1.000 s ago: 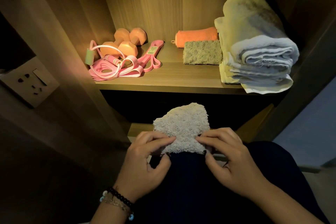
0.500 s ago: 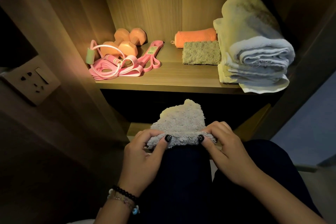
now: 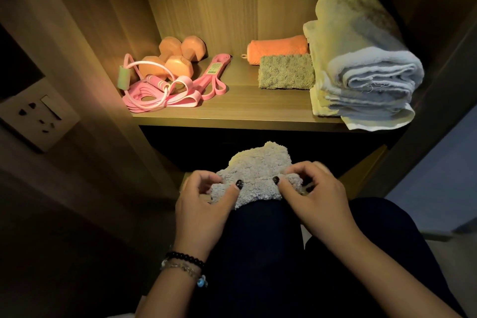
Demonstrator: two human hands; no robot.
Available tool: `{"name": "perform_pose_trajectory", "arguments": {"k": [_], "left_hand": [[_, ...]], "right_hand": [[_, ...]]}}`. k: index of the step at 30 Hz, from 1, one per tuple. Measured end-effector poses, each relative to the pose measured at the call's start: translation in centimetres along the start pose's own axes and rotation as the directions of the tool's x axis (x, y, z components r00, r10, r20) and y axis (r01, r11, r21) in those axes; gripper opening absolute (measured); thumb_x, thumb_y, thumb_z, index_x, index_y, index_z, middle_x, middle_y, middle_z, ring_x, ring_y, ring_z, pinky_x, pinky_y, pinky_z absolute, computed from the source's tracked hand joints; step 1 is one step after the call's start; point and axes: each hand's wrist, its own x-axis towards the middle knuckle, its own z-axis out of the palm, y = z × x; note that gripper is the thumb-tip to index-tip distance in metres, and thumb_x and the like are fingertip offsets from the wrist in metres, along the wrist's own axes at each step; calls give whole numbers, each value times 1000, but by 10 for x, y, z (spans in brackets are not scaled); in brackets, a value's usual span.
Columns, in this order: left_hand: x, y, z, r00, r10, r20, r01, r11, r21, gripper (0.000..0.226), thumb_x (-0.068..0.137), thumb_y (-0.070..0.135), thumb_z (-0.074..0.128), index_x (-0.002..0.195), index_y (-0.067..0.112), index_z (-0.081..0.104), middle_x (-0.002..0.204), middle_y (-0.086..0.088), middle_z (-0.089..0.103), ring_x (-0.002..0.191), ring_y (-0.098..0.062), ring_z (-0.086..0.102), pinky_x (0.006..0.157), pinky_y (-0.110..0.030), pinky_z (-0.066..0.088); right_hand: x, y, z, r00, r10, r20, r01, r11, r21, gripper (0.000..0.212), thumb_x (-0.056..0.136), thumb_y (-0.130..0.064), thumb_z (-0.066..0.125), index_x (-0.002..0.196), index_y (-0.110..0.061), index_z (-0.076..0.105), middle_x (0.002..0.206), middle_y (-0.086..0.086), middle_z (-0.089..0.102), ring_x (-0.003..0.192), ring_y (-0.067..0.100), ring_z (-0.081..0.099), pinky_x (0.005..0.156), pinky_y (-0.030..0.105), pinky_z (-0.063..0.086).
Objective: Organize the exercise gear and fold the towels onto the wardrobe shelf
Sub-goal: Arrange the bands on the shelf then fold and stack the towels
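A small fluffy grey towel [image 3: 255, 173] lies bunched over my knee below the wardrobe shelf [image 3: 232, 111]. My left hand [image 3: 204, 204] pinches its left edge and my right hand [image 3: 312, 196] pinches its right edge, thumbs on top. On the shelf, two orange dumbbells [image 3: 178, 59], a pink skipping rope [image 3: 152, 80] and pink resistance bands [image 3: 206, 82] sit at the left. An orange rolled towel [image 3: 277, 48] and a folded grey-green towel [image 3: 286, 72] lie in the middle. A stack of large pale towels [image 3: 361, 64] fills the right end.
A wall socket plate [image 3: 38, 116] is on the panel at the left. A lower shelf edge [image 3: 361, 178] shows behind my knees. The wardrobe's side walls close in on both sides.
Both hands have rolled the towel's near edge up and over towards the shelf, and it is now more bunched than flat. The shelf items have not moved.
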Motion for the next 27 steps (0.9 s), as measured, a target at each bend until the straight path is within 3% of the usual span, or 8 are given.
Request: {"name": "perform_pose_trajectory", "arguments": {"k": [4,7,11,14,17,22,25,27], "left_hand": [[0,4,0,907,420,30,-420,897,137,20,81,9,70,87,27,66,96,12,57,95,-5,54,82,-15,43],[0,-1,-3,834,534,135,-550,821,153,25,83,7,59,94,26,71,94,16,61,95,-8,55,82,-27,46],[-1,1,-12,855,399,331,-417,909,-20,34,82,24,44,105,29,69,106,15,59,106,-14,54,89,-26,45],[0,2,-14,849,338,405,-341,938,-67,32,82,21,54,111,29,64,111,10,55,110,-11,53,92,-14,40],[3,0,-10,896,293,335,-306,952,-14,37,86,4,65,110,34,63,112,10,57,109,0,53,90,-5,36],[-3,-2,-8,964,202,173,-197,979,-48,31,84,13,70,100,39,67,105,12,65,93,-5,61,77,-26,51],[-11,0,-13,977,171,130,-162,984,-73,23,83,20,72,93,39,67,97,11,66,77,2,58,63,-12,44],[-17,1,-15,981,162,108,-152,984,-91,14,81,27,71,89,37,66,96,10,68,86,4,60,68,-7,44]], "right_hand": [[0,3,-10,865,-499,44,485,812,-323,6,84,-12,70,91,-12,71,97,1,58,94,18,52,79,31,41],[-6,8,-12,745,-630,218,663,664,-345,20,84,-5,61,102,-5,70,100,6,63,95,23,57,77,35,43],[-6,7,-18,824,-503,260,553,814,-179,35,81,-19,58,113,-9,68,108,-1,60,103,14,55,90,24,45],[1,5,-18,851,-435,293,485,866,-122,34,82,-30,56,112,-16,67,108,-9,59,103,8,54,89,18,43],[9,7,-14,879,-396,265,432,896,-97,27,86,-29,59,109,-20,68,106,-11,62,102,7,56,89,19,44],[11,8,-17,890,-352,289,375,927,-27,22,92,-24,51,109,-18,65,103,-10,59,102,7,56,86,22,45],[5,7,-23,884,-334,326,354,935,-2,22,94,-26,48,105,-19,65,99,-14,58,98,5,56,81,18,43],[-1,7,-25,885,-331,327,339,940,34,22,95,-29,48,101,-19,67,93,-16,59,92,7,59,76,16,43]]}}
